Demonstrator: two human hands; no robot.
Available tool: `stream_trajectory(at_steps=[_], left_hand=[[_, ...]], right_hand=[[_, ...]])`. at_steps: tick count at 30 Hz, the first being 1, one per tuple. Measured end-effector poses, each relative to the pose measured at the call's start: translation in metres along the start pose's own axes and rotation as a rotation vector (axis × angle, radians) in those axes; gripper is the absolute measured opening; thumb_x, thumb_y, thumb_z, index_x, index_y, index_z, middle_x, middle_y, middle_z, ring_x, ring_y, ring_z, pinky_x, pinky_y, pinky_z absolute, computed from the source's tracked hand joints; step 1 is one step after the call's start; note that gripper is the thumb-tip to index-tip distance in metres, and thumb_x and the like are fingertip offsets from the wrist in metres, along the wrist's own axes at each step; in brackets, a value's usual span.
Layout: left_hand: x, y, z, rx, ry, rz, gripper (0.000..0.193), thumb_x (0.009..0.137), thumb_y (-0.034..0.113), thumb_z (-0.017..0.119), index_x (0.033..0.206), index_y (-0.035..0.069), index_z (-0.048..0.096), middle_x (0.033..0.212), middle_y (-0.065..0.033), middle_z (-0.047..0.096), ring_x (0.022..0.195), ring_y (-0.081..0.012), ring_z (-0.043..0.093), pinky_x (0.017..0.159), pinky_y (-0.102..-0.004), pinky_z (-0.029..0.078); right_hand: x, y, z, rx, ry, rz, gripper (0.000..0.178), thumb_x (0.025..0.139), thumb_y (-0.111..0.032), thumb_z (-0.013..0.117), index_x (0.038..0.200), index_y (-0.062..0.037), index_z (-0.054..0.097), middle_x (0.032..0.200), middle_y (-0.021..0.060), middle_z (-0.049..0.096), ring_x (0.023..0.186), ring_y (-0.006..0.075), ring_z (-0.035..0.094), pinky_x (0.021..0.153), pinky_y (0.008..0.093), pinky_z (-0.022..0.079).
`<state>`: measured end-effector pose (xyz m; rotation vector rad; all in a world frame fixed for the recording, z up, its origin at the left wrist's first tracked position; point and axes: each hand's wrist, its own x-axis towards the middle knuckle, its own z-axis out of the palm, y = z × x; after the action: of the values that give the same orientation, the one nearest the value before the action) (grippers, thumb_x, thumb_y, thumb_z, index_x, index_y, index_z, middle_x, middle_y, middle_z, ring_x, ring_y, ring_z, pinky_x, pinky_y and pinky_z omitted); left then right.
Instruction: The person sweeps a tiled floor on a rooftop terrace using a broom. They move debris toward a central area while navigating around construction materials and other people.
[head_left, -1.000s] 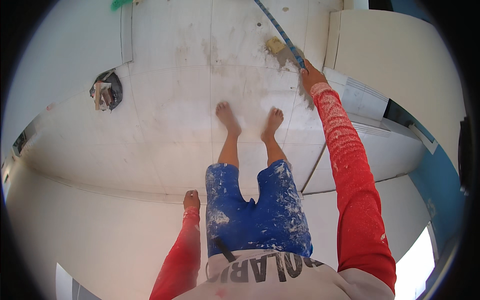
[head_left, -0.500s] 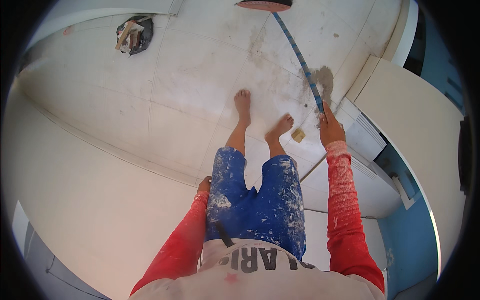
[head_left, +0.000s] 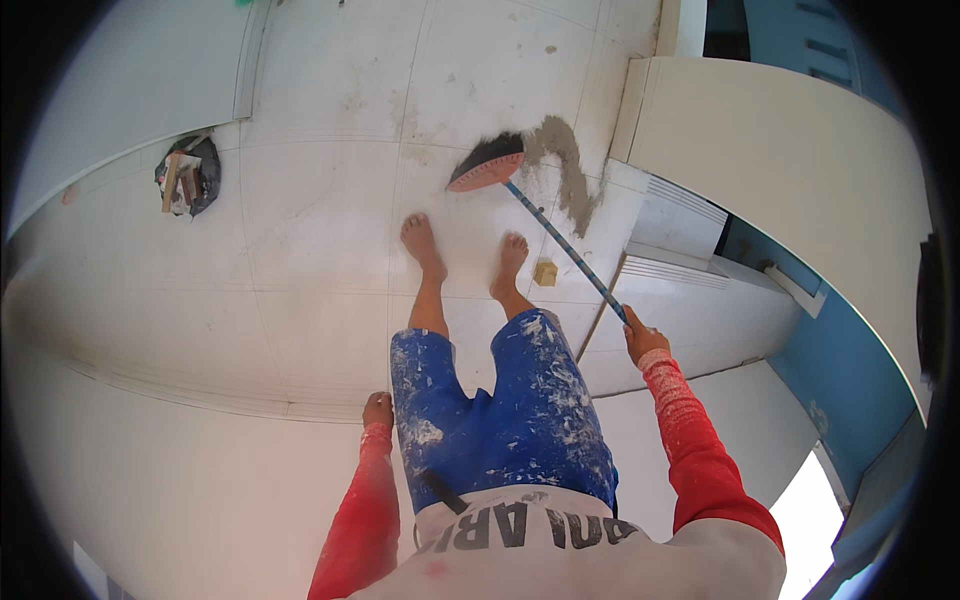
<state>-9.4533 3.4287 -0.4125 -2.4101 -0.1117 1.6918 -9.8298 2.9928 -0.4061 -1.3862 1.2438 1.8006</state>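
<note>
My right hand (head_left: 645,338) is wrapped round the upper end of a broom's blue striped handle (head_left: 566,247). The broom head (head_left: 488,172), salmon-coloured with dark bristles, rests on the floor ahead of my feet. Just right of the bristles, a grey, powdery streak of dirt (head_left: 572,180) curves over the tiles. My left hand (head_left: 378,408) hangs beside my left thigh, away from the broom; its fingers are too hidden to show whether they are closed.
A yellowish block (head_left: 545,273) lies beside my right foot. At the far left, a black bag (head_left: 206,176) holds wood scraps and rubbish. White steps (head_left: 668,275) and a cream panel (head_left: 770,150) stand on the right, with a pale wall (head_left: 190,455) at the lower left.
The broom head has come back from the far edge toward my feet, now beside the grey dirt. My right hand is lower in view, and the whole view has shifted.
</note>
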Motion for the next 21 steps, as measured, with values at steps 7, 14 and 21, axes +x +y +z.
stream_trajectory(at_steps=[7,14,21], left_hand=[[0.015,-0.007,-0.005,0.203,0.016,0.042,0.036,0.089,0.037,0.052,0.106,0.009,0.066,0.091,-0.0164,0.070,0.088,-0.0324,0.067,0.081,-0.0408,0.051],[0.013,0.021,-0.036,0.053,-0.048,0.003,0.036,0.089,0.033,0.055,0.109,0.004,0.063,0.089,-0.0166,0.068,0.075,-0.0239,0.067,0.068,-0.0358,0.053],[-0.013,-0.009,-0.027,0.069,-0.071,-0.065,0.036,0.090,0.032,0.057,0.110,0.003,0.063,0.091,-0.0171,0.069,0.081,-0.0253,0.067,0.070,-0.0363,0.052]], right_hand=[[-0.008,0.033,0.002,0.304,0.286,-0.139,0.049,0.097,-0.033,0.044,0.145,-0.0332,0.030,0.084,0.0141,0.069,0.075,0.0357,0.066,0.070,0.0476,0.052],[0.151,-0.077,-0.053,0.466,0.336,-0.129,0.047,0.098,-0.037,0.037,0.143,-0.0381,0.024,0.105,0.0228,0.064,0.098,0.0416,0.062,0.085,0.0499,0.049],[0.041,0.056,0.070,0.214,0.111,-0.021,0.050,0.098,-0.037,0.040,0.145,-0.0358,0.023,0.099,0.0166,0.067,0.090,0.0355,0.066,0.079,0.0476,0.052]])
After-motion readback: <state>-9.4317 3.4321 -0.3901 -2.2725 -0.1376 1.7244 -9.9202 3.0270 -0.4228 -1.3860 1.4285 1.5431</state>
